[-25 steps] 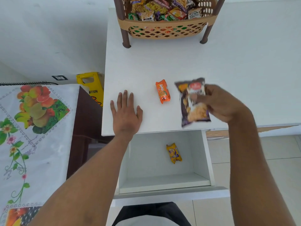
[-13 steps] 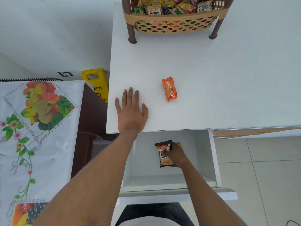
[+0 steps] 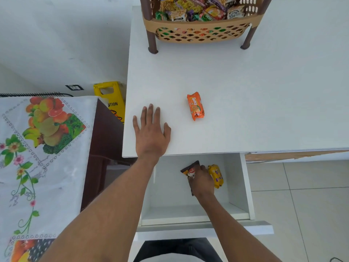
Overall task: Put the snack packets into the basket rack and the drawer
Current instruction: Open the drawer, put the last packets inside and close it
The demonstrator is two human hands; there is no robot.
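Note:
An orange biscuit packet point(image 3: 195, 106) lies alone on the white tabletop point(image 3: 245, 91). My left hand point(image 3: 151, 133) rests flat on the table's front left edge, fingers spread, holding nothing. Below, the white drawer point(image 3: 244, 186) stands pulled out. My right hand point(image 3: 201, 181) is down inside it, closed over a dark purple snack packet point(image 3: 189, 170) that it mostly covers. A yellow packet point(image 3: 216, 175) lies on the drawer floor just right of that hand. At the table's back stands the tan basket rack point(image 3: 200, 33) with brown legs, holding several packets.
A cloth with fruit prints point(image 3: 37, 148) covers a dark cabinet to the left. A yellow caution sign point(image 3: 111, 100) stands on the floor between that cabinet and the table. Tiled floor point(image 3: 302, 205) lies to the right of the drawer.
My right hand carried the purple packet from above the table edge down into the drawer and lowered it next to the yellow packet. My left hand stayed flat on the table.

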